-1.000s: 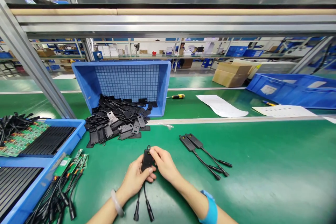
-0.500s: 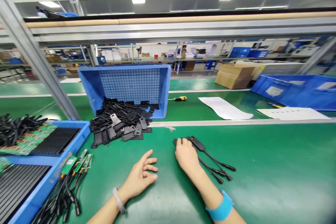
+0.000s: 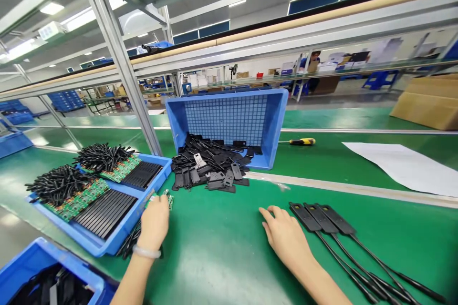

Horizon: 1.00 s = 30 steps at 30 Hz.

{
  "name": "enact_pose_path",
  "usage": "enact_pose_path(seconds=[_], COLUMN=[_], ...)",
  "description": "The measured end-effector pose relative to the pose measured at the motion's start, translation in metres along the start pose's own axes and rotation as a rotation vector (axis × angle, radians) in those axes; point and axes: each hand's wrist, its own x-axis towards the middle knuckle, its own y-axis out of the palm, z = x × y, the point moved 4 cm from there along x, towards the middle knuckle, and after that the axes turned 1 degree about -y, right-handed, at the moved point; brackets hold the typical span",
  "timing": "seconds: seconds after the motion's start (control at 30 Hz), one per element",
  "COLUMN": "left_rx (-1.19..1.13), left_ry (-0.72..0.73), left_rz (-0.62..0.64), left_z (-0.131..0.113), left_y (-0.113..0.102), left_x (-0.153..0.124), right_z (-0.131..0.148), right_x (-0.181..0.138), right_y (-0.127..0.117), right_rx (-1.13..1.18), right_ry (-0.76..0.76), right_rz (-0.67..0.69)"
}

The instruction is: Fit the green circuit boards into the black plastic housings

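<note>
The left hand (image 3: pixel 155 221) is covering a small loose cluster of circuit boards (image 3: pixel 171 201) on the green bench (image 3: pixel 214 252), just beside the blue tray (image 3: pixel 105 244). The boards are showing only as narrow green edges with paler patches beyond the fingers, and their black leads (image 3: pixel 129 242) are trailing out beneath the wrist in a dark, glossy tangle. Its grip is curling downward with the fingertips hidden, so whether it is holding a board I cannot tell.

The right hand (image 3: pixel 286 232) is hovering low over the bench, its grip loosely parted and holding nothing, the fingers bending slightly. Near it, three cased units (image 3: pixel 319 218) are lying slanted side by side. Their flat, matte black cases are forming long rounded rectangles, the nearest showing a small yellowish mark by its looped end. From their other ends, thin black cables (image 3: pixel 338 248) are running toward the lower right, thickening into barrel-shaped connectors (image 3: pixel 424 288). Farther back, a blue crate (image 3: pixel 274 128) is spilling black casing parts (image 3: pixel 214 167).
</note>
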Motion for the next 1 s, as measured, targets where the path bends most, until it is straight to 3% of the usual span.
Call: enact_pose_path(seconds=[0.1, 0.2, 0.3, 0.4, 0.47, 0.57, 0.6, 0.63, 0.73, 0.87, 1.0], left_rx=[0.044, -0.001, -0.179, -0.587, -0.915, -1.307, -1.303, -1.203, -0.689, -0.506, -0.511], left_ry=[-0.122, -0.142, -0.144, -0.011, 0.13, 0.371, 0.451, 0.513, 0.516, 0.364, 0.384], left_rz=[0.016, 0.014, -0.19, -0.31, -0.194, 0.278, 0.378, 0.38, 0.087, -0.056, -0.153], left_z=[0.038, 0.054, 0.052, 0.031, 0.003, -0.053, -0.07, -0.084, -0.108, -0.122, -0.13], left_y=[0.018, 0.027, 0.016, 0.002, -0.002, 0.001, 0.003, 0.004, 0.012, 0.023, 0.017], left_x=[-0.004, -0.008, -0.01, -0.012, -0.013, -0.011, -0.008, -0.002, 0.03, 0.07, 0.068], right_z=[0.009, 0.012, 0.019, 0.033, 0.045, 0.056, 0.056, 0.055, 0.044, 0.03, 0.02], right_x=[-0.001, -0.002, -0.005, -0.009, -0.012, -0.014, -0.014, -0.012, -0.007, -0.004, -0.002], right_y=[0.0, 0.0, 0.0, 0.004, 0.011, 0.02, 0.022, 0.023, 0.02, 0.006, -0.007], right_rx=[0.077, 0.192, 0.457, 0.914, 1.302, 1.9, 2.047, 2.158, 2.244, 2.131, 1.849], right_ry=[-0.049, -0.072, -0.146, -0.244, -0.208, 0.032, 0.126, 0.207, 0.36, 0.359, 0.232], right_rz=[0.023, 0.037, 0.03, 0.127, 0.311, 0.539, 0.557, 0.549, 0.425, 0.298, 0.146])
